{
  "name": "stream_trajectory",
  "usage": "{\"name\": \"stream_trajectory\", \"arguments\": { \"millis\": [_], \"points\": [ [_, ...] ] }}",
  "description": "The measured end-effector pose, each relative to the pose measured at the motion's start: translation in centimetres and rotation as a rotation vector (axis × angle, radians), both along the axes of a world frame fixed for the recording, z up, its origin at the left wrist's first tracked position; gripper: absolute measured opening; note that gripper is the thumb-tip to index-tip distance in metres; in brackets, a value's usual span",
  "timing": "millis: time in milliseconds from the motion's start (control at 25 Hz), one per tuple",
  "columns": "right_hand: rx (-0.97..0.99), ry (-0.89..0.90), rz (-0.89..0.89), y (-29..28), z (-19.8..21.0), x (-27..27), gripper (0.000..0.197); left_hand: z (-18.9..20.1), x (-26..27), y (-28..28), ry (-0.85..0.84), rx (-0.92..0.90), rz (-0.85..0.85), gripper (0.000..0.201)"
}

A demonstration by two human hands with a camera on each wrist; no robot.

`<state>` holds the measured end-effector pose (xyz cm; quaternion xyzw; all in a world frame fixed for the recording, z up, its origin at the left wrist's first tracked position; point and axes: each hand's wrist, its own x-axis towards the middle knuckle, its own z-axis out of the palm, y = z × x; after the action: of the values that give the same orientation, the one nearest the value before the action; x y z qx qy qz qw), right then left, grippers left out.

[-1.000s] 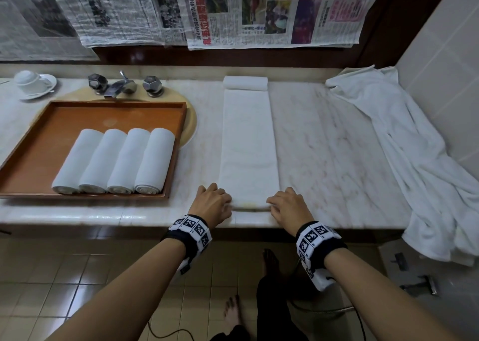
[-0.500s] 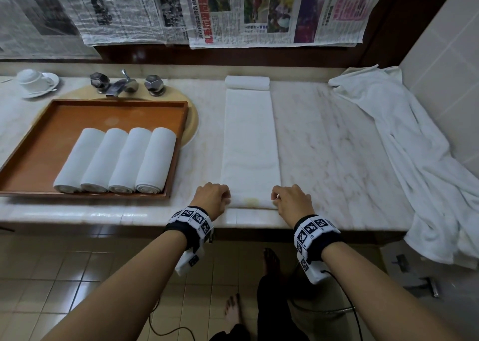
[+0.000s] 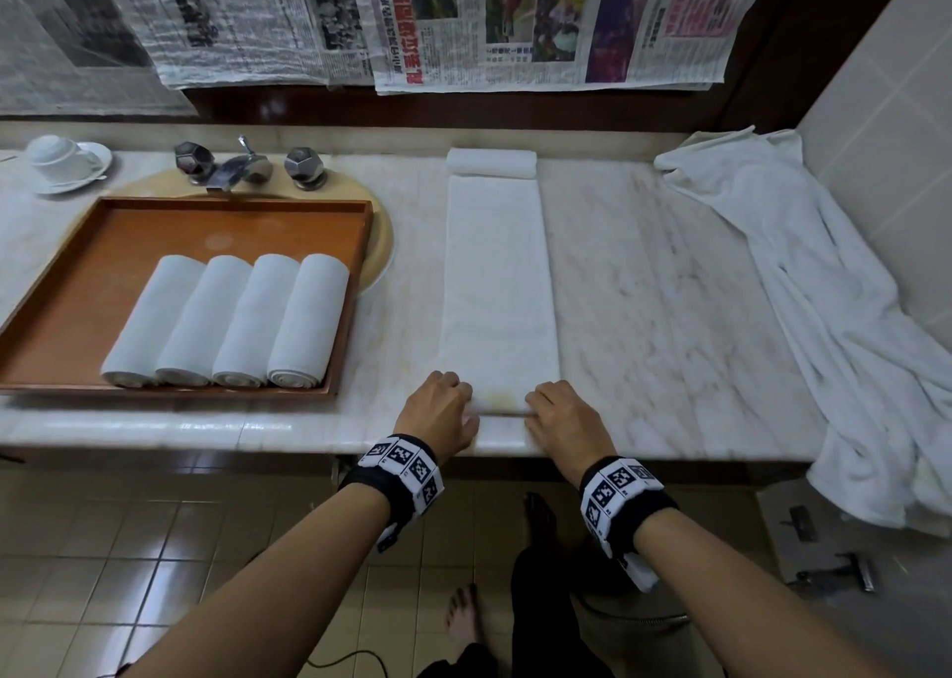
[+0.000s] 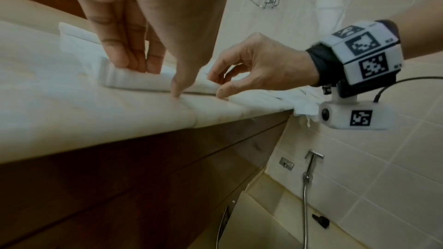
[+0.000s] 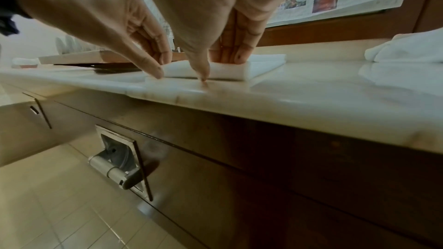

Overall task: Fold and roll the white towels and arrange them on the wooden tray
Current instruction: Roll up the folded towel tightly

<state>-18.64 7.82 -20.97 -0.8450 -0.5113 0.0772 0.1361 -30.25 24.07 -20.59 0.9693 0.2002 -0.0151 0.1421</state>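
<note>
Left hand (image 3: pixel 438 409) and right hand (image 3: pixel 561 417) pinch the folded towel's (image 3: pixel 497 286) rolled near edge — fingertips hidden from above.

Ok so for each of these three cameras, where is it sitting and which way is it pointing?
Head: worn on the head, looking forward and down at the marble counter, wooden tray and folded towel; both forearms and the left hand and right hand show.
Left wrist: under the left wrist, looking along its fingers toward the tiled wall; the right hand shows too.
Right wrist: under the right wrist, looking along its fingers toward the tray; the left hand shows too.
Shared: all three show both hands on the towel's near end.
</note>
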Motion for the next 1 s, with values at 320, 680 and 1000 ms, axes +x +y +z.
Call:
{"name": "stream_trajectory", "arguments": {
  "millis": [320,680,1000],
  "points": [
    [-0.137,-0.109,0.004,0.9,1.0,1.9,0.034,0.7,0.8,0.6,0.135,0.201,-0.11,0.018],
    [-0.188,0.244,-0.088,0.3,2.2,3.4,0.026,1.1,0.0,2.8,0.116,-0.02,-0.211,0.025],
    [-0.077,0.114,-0.167,1.5,1.6,3.6,0.01,0.8,1.9,2.6,0.057,-0.07,-0.001,0.016]
  ]
}}
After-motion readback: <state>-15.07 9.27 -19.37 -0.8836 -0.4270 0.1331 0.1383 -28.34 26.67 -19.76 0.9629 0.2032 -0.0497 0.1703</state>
